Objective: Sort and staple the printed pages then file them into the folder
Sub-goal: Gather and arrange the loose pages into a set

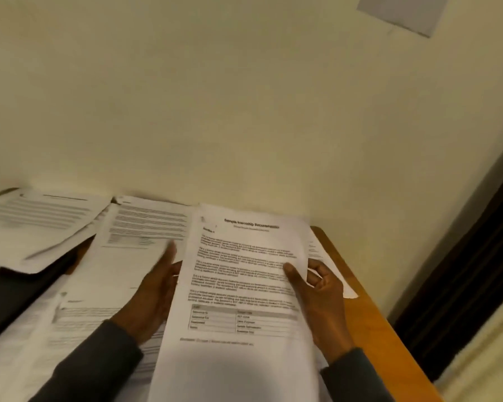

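Far left, a printed sheet [35, 224] lies skewed on top of a dark flat thing [18, 297], possibly the folder, cut off by the frame edge. More printed sheets [140, 236] overlap across the middle, text too blurred to read. Left hand [154, 291], in a grey sleeve, has its fingers straight and lies along the left edge of the page [244, 285], not closed on anything. The page is lifted and tilted above the pile, with a bold title, paragraphs and a table at the bottom; its lower end runs out of frame. Right hand [323, 294] pinches the page's right edge, thumb on the front, fingers curled behind. Another sheet's corner [349, 293] pokes out beside it. Bare wooden table [369, 329] shows at right, pushed against a cream wall [215, 97]. Dark vertical strip [462, 285] far right, grey panel [404, 10] up on the wall, cropped.
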The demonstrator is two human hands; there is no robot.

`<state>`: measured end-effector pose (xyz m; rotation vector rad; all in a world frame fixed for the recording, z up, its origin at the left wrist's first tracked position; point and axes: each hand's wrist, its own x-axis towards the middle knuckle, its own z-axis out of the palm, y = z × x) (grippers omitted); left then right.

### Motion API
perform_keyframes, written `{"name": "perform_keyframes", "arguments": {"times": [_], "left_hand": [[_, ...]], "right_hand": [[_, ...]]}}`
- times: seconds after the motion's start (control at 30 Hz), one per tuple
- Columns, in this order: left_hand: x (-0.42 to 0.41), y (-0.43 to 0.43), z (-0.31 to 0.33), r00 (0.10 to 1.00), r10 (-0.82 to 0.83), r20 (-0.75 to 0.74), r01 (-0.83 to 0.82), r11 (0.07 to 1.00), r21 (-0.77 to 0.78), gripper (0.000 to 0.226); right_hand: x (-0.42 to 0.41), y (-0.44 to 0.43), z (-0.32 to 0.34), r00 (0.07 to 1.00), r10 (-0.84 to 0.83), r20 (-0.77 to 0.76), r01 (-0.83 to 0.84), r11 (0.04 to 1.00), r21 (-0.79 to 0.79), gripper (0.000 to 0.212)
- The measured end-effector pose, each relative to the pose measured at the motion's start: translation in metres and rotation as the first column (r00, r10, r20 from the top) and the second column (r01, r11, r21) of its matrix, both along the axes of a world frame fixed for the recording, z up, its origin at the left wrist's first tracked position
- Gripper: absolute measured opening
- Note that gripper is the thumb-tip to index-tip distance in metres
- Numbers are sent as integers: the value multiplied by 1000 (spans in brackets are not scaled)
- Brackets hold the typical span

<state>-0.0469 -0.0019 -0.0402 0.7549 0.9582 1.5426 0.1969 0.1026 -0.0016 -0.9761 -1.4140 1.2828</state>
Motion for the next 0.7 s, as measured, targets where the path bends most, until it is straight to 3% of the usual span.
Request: {"name": "perform_keyframes", "arguments": {"times": [0.13,0.23,0.33,0.43,0.57,0.7], "left_hand": [[-1,-4,0,971,22,-239,-29,999,-24,57],[-2,-2,-1,978,81,-193,-85,996,-15,71],[-3,1,-1,974,204,-103,-203,979,16,47],[-5,1,1,952,298,-68,-297,955,18,27],[-6,2,4,926,373,-56,-372,928,38,25],[-7,3,2,922,380,-67,-378,925,42,22]], "right_hand": [[-2,4,-14,1000,15,25,-16,999,29,30],[2,9,-16,995,90,-41,-92,995,-45,47],[4,12,-18,981,191,-31,-192,979,-63,82],[5,11,-20,957,291,-18,-291,953,-89,69],[2,7,-24,913,405,39,-397,907,-138,90],[1,6,-29,898,424,117,-407,902,-142,60]]}}
